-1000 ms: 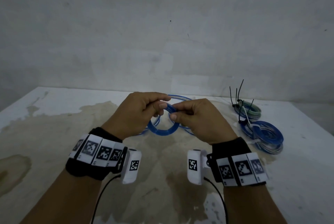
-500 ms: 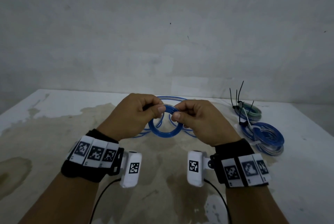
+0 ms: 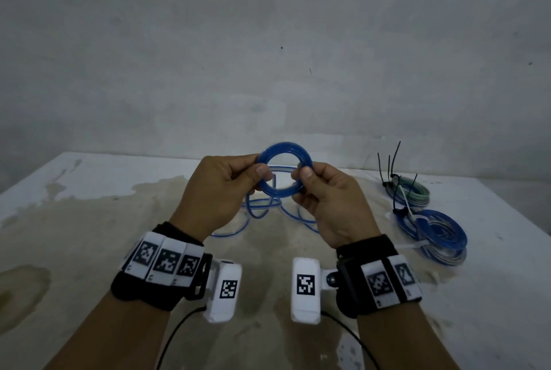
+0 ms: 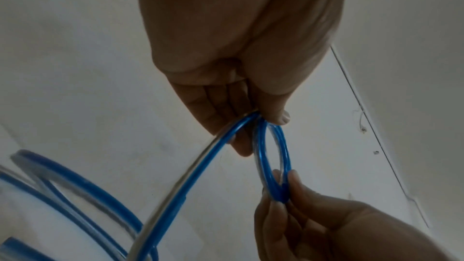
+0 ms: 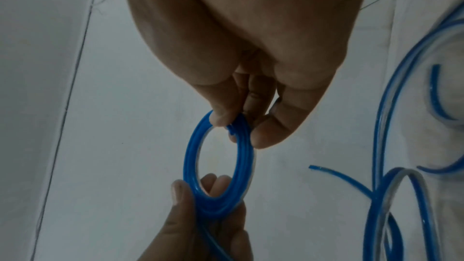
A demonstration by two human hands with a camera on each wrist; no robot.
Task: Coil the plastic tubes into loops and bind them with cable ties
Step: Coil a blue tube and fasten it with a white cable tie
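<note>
A small coil of blue plastic tube [image 3: 284, 149] is held upright above the table between both hands. My left hand [image 3: 256, 174] pinches its left side with thumb and fingers; my right hand [image 3: 302, 175] pinches its right side. The left wrist view shows the blue coil [image 4: 272, 156] edge-on, with the loose tube [image 4: 191, 170] running down from my left hand [image 4: 261, 114]. In the right wrist view my right hand [image 5: 233, 124] grips the top of the blue coil [image 5: 193, 158]. The uncoiled rest of the tube [image 3: 262, 211] lies on the table below.
At the right of the stained white table [image 3: 89, 220] lie a bound blue coil [image 3: 435, 232] and a bound green coil [image 3: 414, 193], with black cable ties [image 3: 390, 166] sticking up. A grey wall stands behind the table's far edge.
Both hands have lifted the coil up and away from the table, and it has been turned to stand upright facing me. The loose tube trails lower beneath.
</note>
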